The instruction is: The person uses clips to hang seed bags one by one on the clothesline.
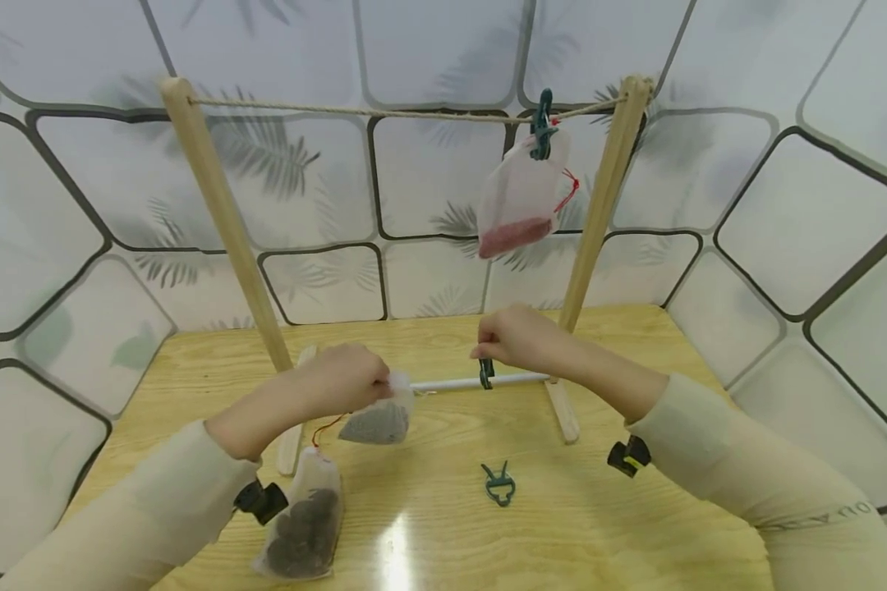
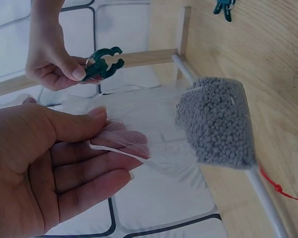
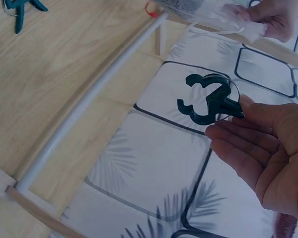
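My left hand [image 1: 343, 379] pinches the top of a sheer white mesh bag [image 1: 380, 420]; grey beads [image 2: 216, 124] fill its lower end, as the left wrist view shows. Between thumb and fingers of my right hand [image 1: 521, 338] is a dark green spring clip [image 1: 485, 373], held by its handles with the jaws spread apart in the right wrist view. Both hands are above the table, below a rope [image 1: 355, 111] strung between two wooden posts. From the rope, near the right post, another mesh bag [image 1: 521, 193] with reddish-pink contents hangs by a green clip [image 1: 542, 127].
A mesh bag with dark round contents [image 1: 303, 525] lies on the table at the left front. Another green clip [image 1: 499, 484] lies near the middle. The wooden posts [image 1: 225, 222] stand on feet joined by a white rod [image 1: 451, 383]. Patterned panels surround the table.
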Demonstrator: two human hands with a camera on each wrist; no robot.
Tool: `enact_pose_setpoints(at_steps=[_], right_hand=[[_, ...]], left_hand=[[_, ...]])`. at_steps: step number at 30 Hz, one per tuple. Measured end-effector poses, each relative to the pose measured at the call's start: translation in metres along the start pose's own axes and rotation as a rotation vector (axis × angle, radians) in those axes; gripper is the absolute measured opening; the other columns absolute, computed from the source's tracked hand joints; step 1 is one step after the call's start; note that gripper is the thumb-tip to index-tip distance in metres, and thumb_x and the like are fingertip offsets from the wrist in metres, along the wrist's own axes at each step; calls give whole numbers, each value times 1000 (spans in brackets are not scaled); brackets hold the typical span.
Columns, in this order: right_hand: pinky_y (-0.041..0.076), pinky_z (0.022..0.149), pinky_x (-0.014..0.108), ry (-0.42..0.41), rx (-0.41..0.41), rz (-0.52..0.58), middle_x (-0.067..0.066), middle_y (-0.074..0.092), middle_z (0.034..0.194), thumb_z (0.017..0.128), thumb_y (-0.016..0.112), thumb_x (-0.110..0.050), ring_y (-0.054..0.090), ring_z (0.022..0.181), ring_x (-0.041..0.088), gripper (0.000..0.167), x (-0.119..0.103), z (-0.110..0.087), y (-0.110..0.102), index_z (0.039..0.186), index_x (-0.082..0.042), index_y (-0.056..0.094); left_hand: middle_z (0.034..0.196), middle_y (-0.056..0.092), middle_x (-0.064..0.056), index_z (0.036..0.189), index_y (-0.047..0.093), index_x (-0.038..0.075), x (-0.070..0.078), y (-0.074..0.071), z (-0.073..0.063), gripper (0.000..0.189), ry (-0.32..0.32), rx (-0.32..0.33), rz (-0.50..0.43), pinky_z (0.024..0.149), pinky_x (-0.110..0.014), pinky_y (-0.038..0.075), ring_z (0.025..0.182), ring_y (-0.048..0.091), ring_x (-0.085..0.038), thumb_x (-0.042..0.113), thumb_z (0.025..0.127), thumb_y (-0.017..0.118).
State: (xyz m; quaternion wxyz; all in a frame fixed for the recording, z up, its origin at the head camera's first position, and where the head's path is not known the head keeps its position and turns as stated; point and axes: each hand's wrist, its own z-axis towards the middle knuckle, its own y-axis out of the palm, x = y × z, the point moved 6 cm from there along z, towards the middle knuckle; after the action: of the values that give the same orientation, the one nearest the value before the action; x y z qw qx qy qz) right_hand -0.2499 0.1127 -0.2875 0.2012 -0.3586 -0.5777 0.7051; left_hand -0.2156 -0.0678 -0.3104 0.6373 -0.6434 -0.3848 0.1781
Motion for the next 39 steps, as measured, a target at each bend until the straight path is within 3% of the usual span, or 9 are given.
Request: enact_pose_setpoints(at_steps=[10, 17, 25, 32, 36, 39], right_hand=[[40, 53, 25, 24, 28, 5, -5, 59, 60, 86, 70, -20, 45, 53, 7, 18, -13, 1, -32, 72, -9, 68], [41, 52, 25, -54, 104, -8, -5, 61, 61, 85, 71, -19, 45, 52, 5, 15, -27, 2, -55, 74, -9, 70], [36, 48, 22, -112, 238, -18, -3, 59, 59, 84, 72, -16, 42, 49, 5, 15, -39, 4, -95, 71, -8, 69], [29, 46, 23, -83, 205, 9, -2, 59, 57, 89, 67, -19, 35, 45, 7, 16, -52, 11, -116, 78, -7, 70], [35, 45, 21, -99, 232, -3, 0, 63, 59, 90, 66, -18, 48, 46, 7, 18, -59, 21, -126, 76, -7, 69], [45, 47, 19, -68, 225, 33, 3, 68, 64, 89, 66, -17, 62, 51, 11, 17, -60, 30, -133, 76, -6, 68]], left_hand=[[54, 42, 6, 66, 63, 12, 3, -20, 0, 28, 38, -12, 2, 55, -23, 34, 50, 33, -7, 13, 94, 58], [58, 51, 4, 67, 62, 10, -2, -48, -5, 28, -43, -76, -62, 53, -23, 36, 52, 40, -7, 14, 95, 57], [61, 57, 0, 67, 62, 12, -4, -71, 3, 29, -84, -107, -113, 54, -25, 35, 52, 39, -10, 13, 95, 55], [65, 63, -3, 71, 67, 8, -6, -87, 8, 26, -59, -160, -138, 56, -25, 42, 55, 50, -12, 10, 94, 56], [67, 64, -4, 73, 68, 6, -9, -99, 10, 27, -46, -182, -174, 57, -24, 44, 56, 51, -12, 9, 95, 54], [68, 65, -5, 76, 69, 5, -10, -109, 11, 25, -48, -147, -186, 59, -25, 45, 58, 52, -13, 9, 95, 53]])
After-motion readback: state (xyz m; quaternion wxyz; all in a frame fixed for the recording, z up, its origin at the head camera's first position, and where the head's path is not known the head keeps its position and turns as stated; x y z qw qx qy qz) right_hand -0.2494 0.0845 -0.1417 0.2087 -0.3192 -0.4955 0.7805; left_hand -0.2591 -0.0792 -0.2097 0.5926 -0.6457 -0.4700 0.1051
